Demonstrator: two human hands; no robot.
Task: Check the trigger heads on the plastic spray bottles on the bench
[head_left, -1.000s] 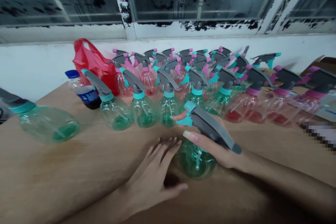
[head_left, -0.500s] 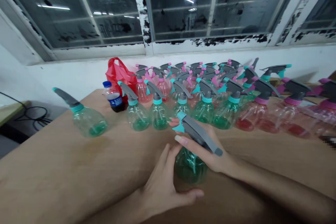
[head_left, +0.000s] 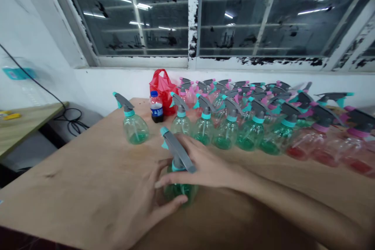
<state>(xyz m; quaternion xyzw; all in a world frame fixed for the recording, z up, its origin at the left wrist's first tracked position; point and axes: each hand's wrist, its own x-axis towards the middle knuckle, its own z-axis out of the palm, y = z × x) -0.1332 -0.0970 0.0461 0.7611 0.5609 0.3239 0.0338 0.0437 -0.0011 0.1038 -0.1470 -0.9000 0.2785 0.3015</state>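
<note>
A green spray bottle [head_left: 179,154] with a grey trigger head and a teal nozzle stands between my hands near the table's front. My right hand [head_left: 206,163] is wrapped around its neck and upper body from the right, with the thumb across the front. From the left, my left hand [head_left: 148,199] cups the lower body, thumb bent round the near side. Green shows inside the bottle's bottom. Behind it to the left, another green spray bottle [head_left: 136,128] stands apart. A row of green spray bottles [head_left: 225,134] lies just beyond my right hand.
Pink spray bottles [head_left: 304,142] continue the row at right, with several more crowded behind. A drink bottle [head_left: 156,108] and a red plastic bag [head_left: 162,88] stand at the back. The wooden table [head_left: 73,175] meets a windowed wall; cables [head_left: 73,119] hang at left.
My view has swung left. My hands and the held bottle have moved left, away from the row's middle. My left hand has closed in on the bottle's body.
</note>
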